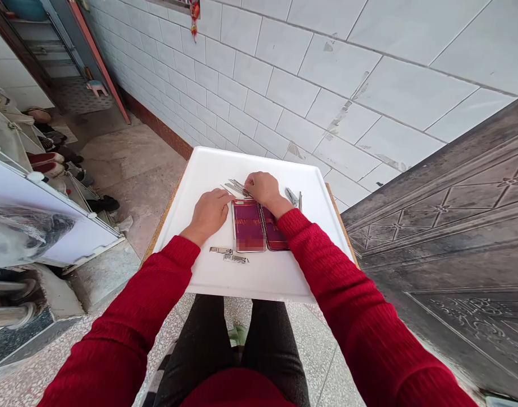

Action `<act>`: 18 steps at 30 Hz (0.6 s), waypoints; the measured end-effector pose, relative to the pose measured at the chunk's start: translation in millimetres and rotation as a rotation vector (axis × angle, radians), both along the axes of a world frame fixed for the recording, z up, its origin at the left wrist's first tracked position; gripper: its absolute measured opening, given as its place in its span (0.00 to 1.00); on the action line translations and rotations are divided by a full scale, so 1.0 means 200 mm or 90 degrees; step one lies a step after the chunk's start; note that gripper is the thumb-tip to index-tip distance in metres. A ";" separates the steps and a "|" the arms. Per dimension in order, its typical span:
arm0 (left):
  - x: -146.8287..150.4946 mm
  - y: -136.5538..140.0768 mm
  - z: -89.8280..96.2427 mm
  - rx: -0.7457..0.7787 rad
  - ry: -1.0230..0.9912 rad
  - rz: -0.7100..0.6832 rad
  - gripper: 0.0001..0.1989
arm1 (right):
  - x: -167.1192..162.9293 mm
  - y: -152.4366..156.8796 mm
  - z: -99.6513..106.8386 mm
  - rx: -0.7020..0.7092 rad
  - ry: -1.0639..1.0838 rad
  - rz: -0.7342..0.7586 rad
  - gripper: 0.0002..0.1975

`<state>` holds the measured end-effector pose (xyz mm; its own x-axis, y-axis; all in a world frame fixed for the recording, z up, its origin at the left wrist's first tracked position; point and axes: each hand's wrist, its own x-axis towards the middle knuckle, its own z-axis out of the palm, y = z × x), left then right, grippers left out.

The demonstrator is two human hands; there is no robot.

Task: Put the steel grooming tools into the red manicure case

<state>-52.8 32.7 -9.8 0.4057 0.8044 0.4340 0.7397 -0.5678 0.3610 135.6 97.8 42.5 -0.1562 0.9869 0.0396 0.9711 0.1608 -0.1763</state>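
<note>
A manicure case (pixel 249 217), purple inside with a red border, lies unfolded on a white tray-like tabletop (pixel 259 277). My left hand (pixel 210 212) is closed at its upper left corner, the fingertips at the edge. Beyond the case, my right hand (pixel 263 186) is pinched at the ends of several thin metal manicure tools (pixel 236 186); how many it grips is hidden. My right wrist hangs over the case's right half (pixel 275 229). Two nail clippers, the left one (pixel 220 250) and the right one (pixel 236 259), lie in front of the case.
More shiny metal tools (pixel 292 197) lie right of my right hand. White wall tiles (pixel 250 73) rise behind the table. A dark carved panel (pixel 445 215) stands at the right, and a rack with shoes (pixel 47 164) at the left. My legs (pixel 271 345) are below the near edge.
</note>
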 end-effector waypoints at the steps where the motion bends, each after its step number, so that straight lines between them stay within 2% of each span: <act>1: 0.00 0.00 0.00 0.000 0.000 0.000 0.23 | 0.00 0.02 -0.01 0.012 -0.004 0.003 0.13; 7: 0.00 0.00 -0.01 0.002 0.002 0.005 0.23 | -0.01 0.10 -0.02 0.007 -0.040 0.006 0.13; 12: 0.00 0.01 -0.01 0.004 0.000 0.002 0.23 | -0.02 0.07 0.00 -0.006 -0.012 0.018 0.10; 18: 0.00 0.01 -0.02 0.011 -0.002 0.003 0.22 | -0.04 0.06 0.02 -0.017 -0.021 0.025 0.11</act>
<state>-53.3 34.2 -13.3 0.4008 0.7984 0.4494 0.7414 -0.5708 0.3529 128.4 109.1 46.5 -0.1954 0.9807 0.0073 0.9696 0.1943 -0.1489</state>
